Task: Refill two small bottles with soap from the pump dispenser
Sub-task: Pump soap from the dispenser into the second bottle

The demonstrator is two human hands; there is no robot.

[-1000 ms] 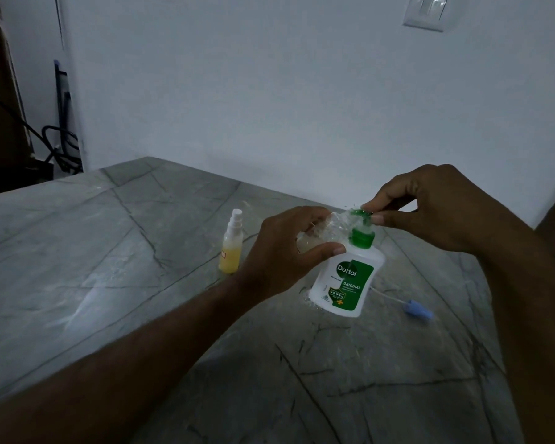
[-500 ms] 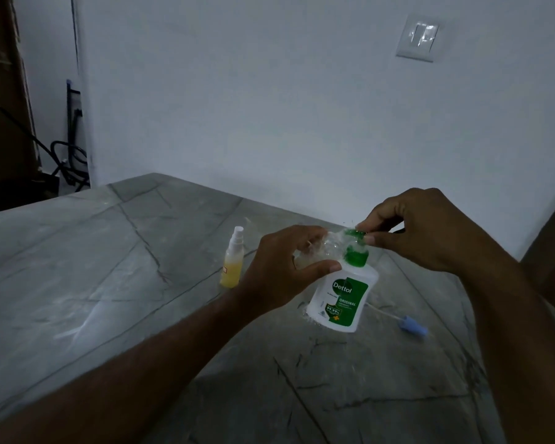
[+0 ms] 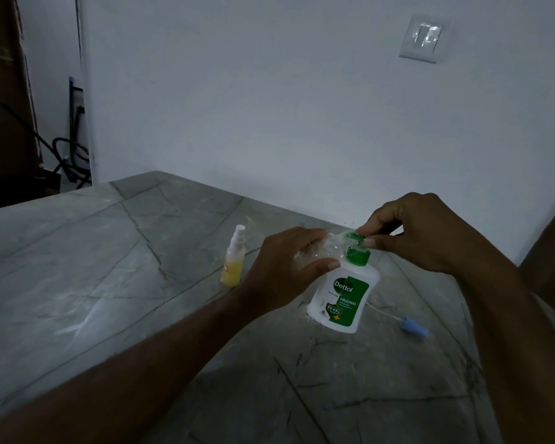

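Observation:
A white pump dispenser [image 3: 343,296] with a green label and green pump head stands on the grey marble table [image 3: 109,299]. My left hand [image 3: 279,267] grips a small clear bottle [image 3: 321,248], held tilted against the pump's spout. My right hand [image 3: 417,232] pinches the green pump head from above. A second small bottle [image 3: 233,262], with yellow liquid and a white spray cap, stands upright to the left of my left hand. Most of the clear bottle is hidden by my fingers.
A blue spray cap with a thin white tube [image 3: 412,328] lies on the table to the right of the dispenser. The white wall [image 3: 302,107] runs close behind, with a switch plate [image 3: 423,38]. Dark cables [image 3: 71,155] hang past the table's far left corner.
Both hands, the dispenser and the clear bottle keep their places relative to each other. The camera has tilted up, so everything sits lower in the view and more wall shows.

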